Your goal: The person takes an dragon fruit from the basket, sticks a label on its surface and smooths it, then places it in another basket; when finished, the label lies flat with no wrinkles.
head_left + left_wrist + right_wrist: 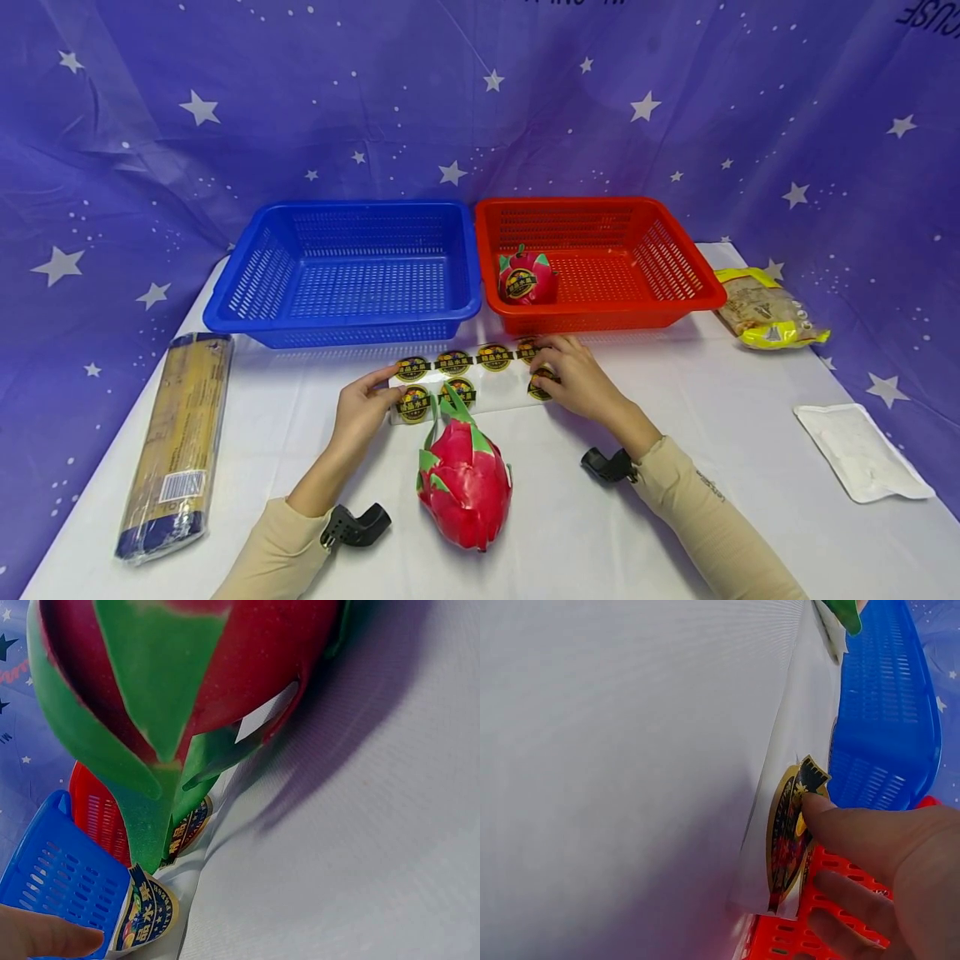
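A sheet of round black-and-gold stickers [495, 400] lies on the white table. Its left edge is pinched by my left hand [362, 407], thumb on top. At the right end my right hand [573, 377] grips the sheet, its thumb pressed on a lower sticker [786, 840] and other fingers partly hidden behind it. Between my forearms lies a dragon fruit [468, 483], red with green leaf tips; the tips overlap the sheet's lower edge. Another dragon fruit [542, 268], with a sticker on it, sits in the red basket [615, 318].
Left of the red basket stands a blue basket [345, 325]. A long wrapped noodle pack [176, 433] lies at the left. Toward the right are a yellow-and-clear food bag [765, 308] and a white packet [862, 450]. A starry purple cloth [450, 100] hangs behind the table.
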`<state>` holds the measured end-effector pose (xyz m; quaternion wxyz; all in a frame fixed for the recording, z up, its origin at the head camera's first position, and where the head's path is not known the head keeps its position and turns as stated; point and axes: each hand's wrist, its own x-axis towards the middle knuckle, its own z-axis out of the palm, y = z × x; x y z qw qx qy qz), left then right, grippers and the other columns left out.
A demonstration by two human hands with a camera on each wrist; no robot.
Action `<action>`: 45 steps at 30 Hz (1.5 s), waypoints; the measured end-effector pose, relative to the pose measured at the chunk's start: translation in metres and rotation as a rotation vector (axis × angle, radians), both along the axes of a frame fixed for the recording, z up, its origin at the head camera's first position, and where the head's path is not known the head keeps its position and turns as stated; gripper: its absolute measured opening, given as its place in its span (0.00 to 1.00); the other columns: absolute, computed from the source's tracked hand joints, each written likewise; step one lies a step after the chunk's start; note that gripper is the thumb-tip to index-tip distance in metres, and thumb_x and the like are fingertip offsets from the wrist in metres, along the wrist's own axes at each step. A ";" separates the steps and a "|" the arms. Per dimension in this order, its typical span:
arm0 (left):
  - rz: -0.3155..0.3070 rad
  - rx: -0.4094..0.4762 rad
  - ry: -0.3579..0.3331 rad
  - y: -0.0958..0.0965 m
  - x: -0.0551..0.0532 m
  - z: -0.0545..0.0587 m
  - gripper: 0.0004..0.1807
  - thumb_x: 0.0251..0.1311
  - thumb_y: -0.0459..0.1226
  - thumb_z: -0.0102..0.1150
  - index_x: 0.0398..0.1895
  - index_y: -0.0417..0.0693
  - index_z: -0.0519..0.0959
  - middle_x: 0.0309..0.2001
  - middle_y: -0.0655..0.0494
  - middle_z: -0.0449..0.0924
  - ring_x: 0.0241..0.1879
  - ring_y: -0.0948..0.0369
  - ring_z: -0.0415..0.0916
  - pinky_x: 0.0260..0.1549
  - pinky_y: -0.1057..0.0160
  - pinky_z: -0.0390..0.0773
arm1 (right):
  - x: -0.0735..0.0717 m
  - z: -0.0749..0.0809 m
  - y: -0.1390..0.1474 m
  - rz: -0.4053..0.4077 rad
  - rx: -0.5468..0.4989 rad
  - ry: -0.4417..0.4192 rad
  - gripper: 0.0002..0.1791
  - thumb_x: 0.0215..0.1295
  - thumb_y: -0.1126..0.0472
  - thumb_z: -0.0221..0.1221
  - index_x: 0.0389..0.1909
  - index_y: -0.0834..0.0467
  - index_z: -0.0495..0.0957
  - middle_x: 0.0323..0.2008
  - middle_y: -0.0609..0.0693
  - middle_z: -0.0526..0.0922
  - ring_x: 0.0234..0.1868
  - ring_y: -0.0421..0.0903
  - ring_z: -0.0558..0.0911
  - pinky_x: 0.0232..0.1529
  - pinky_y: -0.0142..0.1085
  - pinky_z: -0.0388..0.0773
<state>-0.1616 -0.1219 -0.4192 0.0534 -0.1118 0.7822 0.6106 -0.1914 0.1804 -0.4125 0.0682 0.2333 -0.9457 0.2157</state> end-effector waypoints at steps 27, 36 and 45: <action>0.015 -0.029 0.012 0.000 -0.001 -0.003 0.23 0.51 0.32 0.57 0.55 0.42 0.73 0.50 0.42 0.75 0.31 0.71 0.69 0.29 0.74 0.69 | -0.002 -0.002 0.002 0.142 -0.006 0.017 0.03 0.55 0.61 0.61 0.27 0.53 0.76 0.32 0.46 0.77 0.44 0.46 0.76 0.55 0.43 0.69; 0.005 -0.035 0.015 -0.001 -0.002 -0.002 0.24 0.51 0.32 0.56 0.55 0.42 0.73 0.55 0.42 0.73 0.31 0.73 0.70 0.31 0.75 0.69 | -0.001 -0.003 0.002 0.145 -0.027 -0.021 0.03 0.57 0.62 0.59 0.29 0.54 0.74 0.31 0.45 0.73 0.35 0.40 0.71 0.41 0.36 0.72; 0.009 -0.027 0.007 0.000 -0.001 -0.002 0.24 0.51 0.32 0.57 0.55 0.43 0.73 0.52 0.41 0.75 0.31 0.71 0.70 0.29 0.74 0.69 | -0.001 -0.002 0.003 0.142 -0.098 -0.072 0.04 0.58 0.63 0.59 0.28 0.54 0.73 0.30 0.44 0.73 0.33 0.38 0.71 0.36 0.31 0.71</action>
